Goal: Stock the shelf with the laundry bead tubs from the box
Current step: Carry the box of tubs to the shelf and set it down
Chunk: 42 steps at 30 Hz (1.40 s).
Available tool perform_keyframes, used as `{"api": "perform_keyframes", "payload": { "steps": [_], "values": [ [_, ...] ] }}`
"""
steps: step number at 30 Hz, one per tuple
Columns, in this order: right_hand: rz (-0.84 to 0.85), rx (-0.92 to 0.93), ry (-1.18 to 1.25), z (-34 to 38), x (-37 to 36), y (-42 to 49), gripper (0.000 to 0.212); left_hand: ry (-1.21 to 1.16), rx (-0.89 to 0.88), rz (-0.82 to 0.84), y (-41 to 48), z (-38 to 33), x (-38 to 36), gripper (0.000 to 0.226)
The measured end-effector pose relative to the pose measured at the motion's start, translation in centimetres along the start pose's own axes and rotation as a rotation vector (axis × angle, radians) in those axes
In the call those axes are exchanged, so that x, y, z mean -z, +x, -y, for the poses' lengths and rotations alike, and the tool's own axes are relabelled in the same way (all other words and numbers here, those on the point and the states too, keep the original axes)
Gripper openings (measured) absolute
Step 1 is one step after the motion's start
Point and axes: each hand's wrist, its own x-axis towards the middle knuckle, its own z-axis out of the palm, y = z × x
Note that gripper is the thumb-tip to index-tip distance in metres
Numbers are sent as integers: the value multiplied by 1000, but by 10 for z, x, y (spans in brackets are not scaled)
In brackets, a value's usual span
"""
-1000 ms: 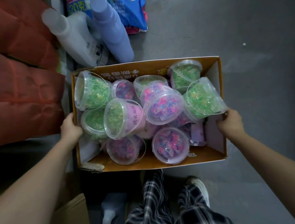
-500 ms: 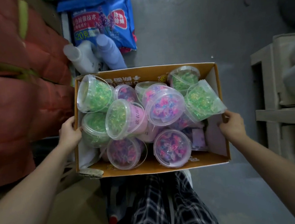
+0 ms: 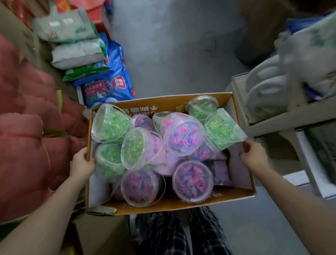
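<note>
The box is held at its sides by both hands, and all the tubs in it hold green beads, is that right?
Not all. The head view shows the left hand and right hand holding the box at its sides, but only some tubs, like the far-left tub, hold green beads; others, like the near tub, hold pink and purple ones.

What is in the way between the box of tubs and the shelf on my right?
Nothing visible lies between the box and the shelf; they are nearly side by side. But white jugs and a bag already crowd its upper level.
</note>
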Motion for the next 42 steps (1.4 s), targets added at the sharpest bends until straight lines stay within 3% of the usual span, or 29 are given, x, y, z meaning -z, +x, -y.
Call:
{"api": "perform_keyframes", "payload": {
  "steps": [3, 8, 13, 18, 20, 22, 29, 34, 39, 42],
  "values": [
    [-66, -106, 6, -9, 29, -35, 44, 20, -67, 30, -13, -29, 15, 32],
    [-198, -241, 149, -37, 66, -106, 39, 68, -216, 130, -39, -88, 30, 13],
    [-354, -384, 302, -84, 88, -173, 36, 121, -386, 254, -60, -147, 19, 12],
    [-540, -541, 468, -138, 96, -241, 42, 259, -608, 357, -106, -221, -10, 30],
    [-633, -596, 549, -161, 95, -268, 53, 308, -709, 413, -142, -254, -24, 52],
    [-724, -685, 613, -187, 94, -295, 40, 349, -807, 472, -182, -282, -42, 59],
    [-959, -979, 757, -284, 77, -400, 28, 550, -1078, 589, -316, -340, -146, 21],
    [-1125, -1146, 945, -351, 65, -469, 30, 665, -1299, 662, -443, -368, -221, 54],
    [-1228, -1302, 1023, -403, 56, -535, 14, 736, -1399, 789, -550, -377, -290, 56],
    [-1257, -1378, 1009, -426, 50, -567, 13, 786, -1486, 799, -610, -376, -320, 34]
  ]
}}
